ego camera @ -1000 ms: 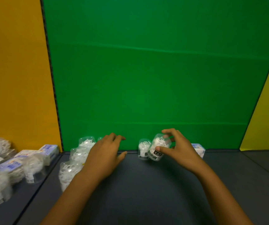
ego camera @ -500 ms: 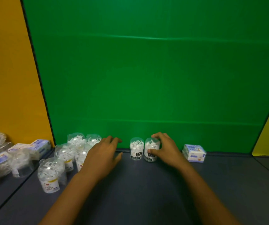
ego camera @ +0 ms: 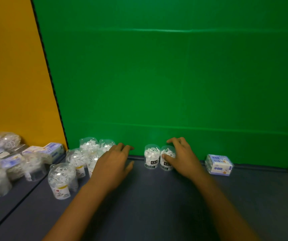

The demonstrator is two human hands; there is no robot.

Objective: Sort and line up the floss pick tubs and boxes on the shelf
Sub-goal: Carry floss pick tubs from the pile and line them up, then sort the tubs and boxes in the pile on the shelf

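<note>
Black-labelled tub (ego camera: 167, 160) upright, grasped by right hand (ego camera: 183, 157) fingers; left hand (ego camera: 112, 164) released

I see two tubs (ego camera: 158, 157) touching at shelf (ego camera: 157, 206) back, box (ego camera: 219, 164) right, tub cluster (ego camera: 80, 162) left.

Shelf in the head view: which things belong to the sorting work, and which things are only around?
Job:
- two black-label tubs, right hand on one
- tub cluster by left hand
- blue box

Only around:
- green backdrop
- orange wall
</note>
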